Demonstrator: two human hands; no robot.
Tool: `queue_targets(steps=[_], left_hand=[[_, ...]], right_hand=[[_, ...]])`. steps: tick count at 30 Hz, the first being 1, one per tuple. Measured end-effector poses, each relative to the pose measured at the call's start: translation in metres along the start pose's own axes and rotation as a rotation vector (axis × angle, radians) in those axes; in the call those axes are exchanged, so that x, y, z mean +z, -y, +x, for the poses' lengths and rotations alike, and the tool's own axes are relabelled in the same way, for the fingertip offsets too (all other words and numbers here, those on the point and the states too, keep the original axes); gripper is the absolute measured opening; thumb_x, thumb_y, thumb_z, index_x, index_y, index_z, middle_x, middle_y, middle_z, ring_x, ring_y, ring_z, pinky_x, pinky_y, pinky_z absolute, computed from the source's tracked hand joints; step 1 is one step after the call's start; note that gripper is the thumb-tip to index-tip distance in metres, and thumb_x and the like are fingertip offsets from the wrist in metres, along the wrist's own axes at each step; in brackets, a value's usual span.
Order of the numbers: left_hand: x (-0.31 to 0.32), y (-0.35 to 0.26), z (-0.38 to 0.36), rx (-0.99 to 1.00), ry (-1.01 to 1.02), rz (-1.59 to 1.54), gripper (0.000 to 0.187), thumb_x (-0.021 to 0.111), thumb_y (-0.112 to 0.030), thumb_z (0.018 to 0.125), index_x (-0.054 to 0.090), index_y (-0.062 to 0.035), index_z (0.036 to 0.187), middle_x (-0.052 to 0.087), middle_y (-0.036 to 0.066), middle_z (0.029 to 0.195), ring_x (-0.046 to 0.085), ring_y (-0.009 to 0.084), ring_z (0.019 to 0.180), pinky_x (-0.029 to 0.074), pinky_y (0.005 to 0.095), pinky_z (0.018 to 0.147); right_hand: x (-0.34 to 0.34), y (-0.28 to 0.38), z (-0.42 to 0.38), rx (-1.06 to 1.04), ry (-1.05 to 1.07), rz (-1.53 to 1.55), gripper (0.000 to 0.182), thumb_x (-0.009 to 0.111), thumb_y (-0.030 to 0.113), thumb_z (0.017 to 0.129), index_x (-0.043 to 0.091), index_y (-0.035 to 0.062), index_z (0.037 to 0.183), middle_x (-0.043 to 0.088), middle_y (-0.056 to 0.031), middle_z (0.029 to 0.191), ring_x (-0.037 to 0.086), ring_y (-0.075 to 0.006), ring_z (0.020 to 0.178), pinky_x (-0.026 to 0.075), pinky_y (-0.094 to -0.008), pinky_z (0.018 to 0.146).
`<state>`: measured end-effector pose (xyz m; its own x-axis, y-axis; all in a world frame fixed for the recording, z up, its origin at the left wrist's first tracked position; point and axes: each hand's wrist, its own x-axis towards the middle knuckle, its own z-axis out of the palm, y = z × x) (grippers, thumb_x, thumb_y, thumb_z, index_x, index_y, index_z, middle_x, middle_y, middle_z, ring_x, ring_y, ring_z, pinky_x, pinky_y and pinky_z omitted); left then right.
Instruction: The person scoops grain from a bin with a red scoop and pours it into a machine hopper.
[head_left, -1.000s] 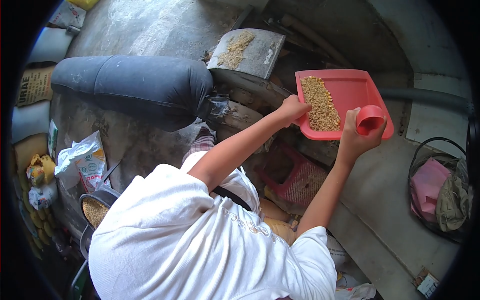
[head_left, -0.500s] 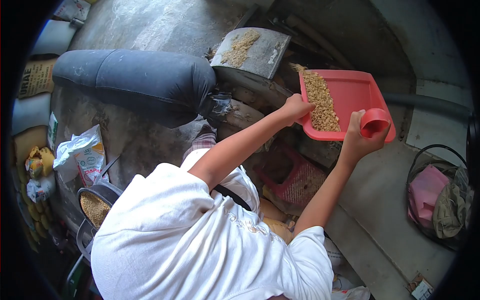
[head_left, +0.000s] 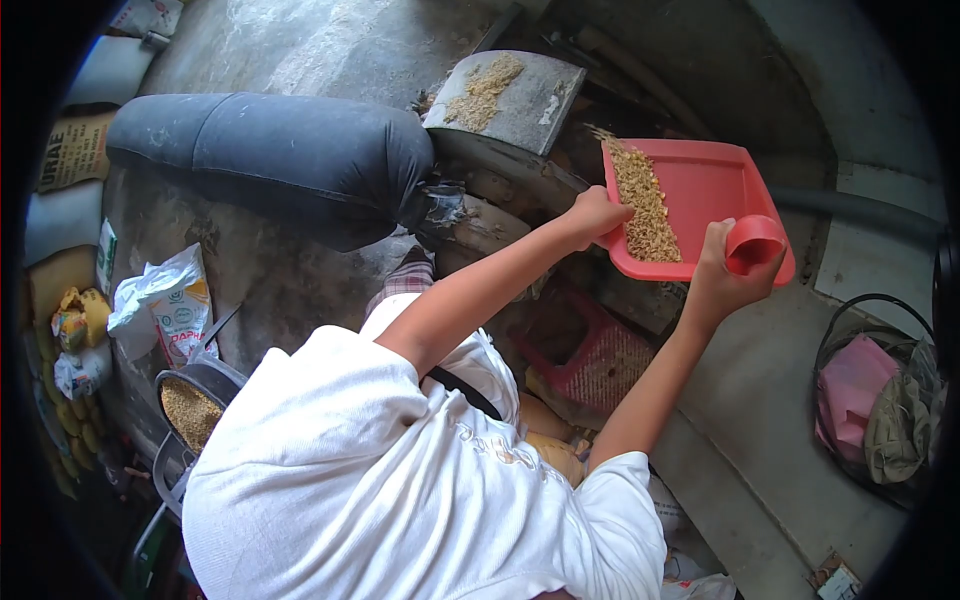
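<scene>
A red plastic dustpan [head_left: 705, 195] is held out in front of me, tilted, with a band of yellowish-brown grain [head_left: 648, 210] along its left, open edge. Some grain trails over the far left corner. My left hand [head_left: 597, 216] is closed on the pan's near left corner, thumb over the rim. My right hand [head_left: 730, 270] is wrapped round the dustpan's short, hollow handle [head_left: 755, 243] on the near right side. Part of the handle is hidden by the fingers.
A stuffed dark sack [head_left: 270, 160] lies left of a grey block [head_left: 510, 95] with grain on top. A red plastic stool or crate [head_left: 600, 365] sits below my arms. At left is a bucket of grain [head_left: 190, 412]; at right, a black-rimmed basket [head_left: 825, 365] holds bags.
The dustpan and both hands stay nearly in place, shifted very slightly right in the view. Both hands keep their hold, and the trail of grain at the far corner has changed shape.
</scene>
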<state>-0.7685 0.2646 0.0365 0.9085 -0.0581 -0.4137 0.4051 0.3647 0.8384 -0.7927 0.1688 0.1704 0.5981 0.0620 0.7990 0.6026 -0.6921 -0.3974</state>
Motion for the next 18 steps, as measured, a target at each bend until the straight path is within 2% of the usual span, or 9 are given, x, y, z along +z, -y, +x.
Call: queue_targets(steps=[4,6,10,12,18], left_hand=[[0.0000,-0.0014,-0.0008,0.003,-0.008,0.017,0.027,0.056,-0.015,0.070,0.050,0.0055,0.086,0.056,0.012,0.077,0.059,0.0189,0.066,0.050,0.0296,0.055],[0.0006,-0.0019,-0.0020,0.005,-0.026,-0.056,0.028,0.057,-0.014,0.066,0.054,0.0077,0.084,0.057,0.017,0.079,0.060,0.0222,0.066,0.050,0.0302,0.054],[0.0003,0.0014,0.0024,0.021,-0.035,-0.034,0.029,0.057,-0.014,0.066,0.053,0.0080,0.085,0.057,0.017,0.080,0.060,0.0226,0.067,0.051,0.0306,0.055],[-0.0004,-0.0011,0.0003,0.022,-0.008,-0.006,0.026,0.055,-0.014,0.070,0.051,0.0055,0.086,0.056,0.013,0.078,0.059,0.0197,0.067,0.051,0.0302,0.056],[0.0006,-0.0016,-0.0006,0.011,-0.010,-0.010,0.026,0.055,-0.014,0.070,0.051,0.0057,0.087,0.056,0.014,0.079,0.059,0.0203,0.067,0.051,0.0302,0.056]], right_hand=[[0.0012,0.0028,0.0022,-0.026,-0.006,-0.013,0.018,0.059,0.000,0.063,0.046,-0.0002,0.076,0.051,-0.0050,0.067,0.049,-0.0111,0.058,0.043,-0.0246,0.057],[0.0018,0.0013,0.0027,-0.030,-0.001,-0.011,0.018,0.059,0.001,0.063,0.046,-0.0002,0.077,0.051,-0.0048,0.067,0.049,-0.0113,0.058,0.043,-0.0247,0.057],[0.0019,0.0032,0.0030,-0.036,-0.003,0.000,0.019,0.059,0.001,0.063,0.046,-0.0002,0.077,0.051,-0.0044,0.066,0.049,-0.0113,0.057,0.043,-0.0246,0.057],[0.0024,0.0028,0.0029,-0.032,-0.001,0.005,0.019,0.059,0.000,0.063,0.046,-0.0002,0.077,0.051,-0.0043,0.067,0.048,-0.0111,0.058,0.043,-0.0245,0.057],[0.0010,0.0020,0.0027,-0.021,0.003,0.002,0.019,0.059,0.000,0.063,0.046,-0.0003,0.077,0.050,-0.0041,0.067,0.048,-0.0106,0.058,0.043,-0.0242,0.058]])
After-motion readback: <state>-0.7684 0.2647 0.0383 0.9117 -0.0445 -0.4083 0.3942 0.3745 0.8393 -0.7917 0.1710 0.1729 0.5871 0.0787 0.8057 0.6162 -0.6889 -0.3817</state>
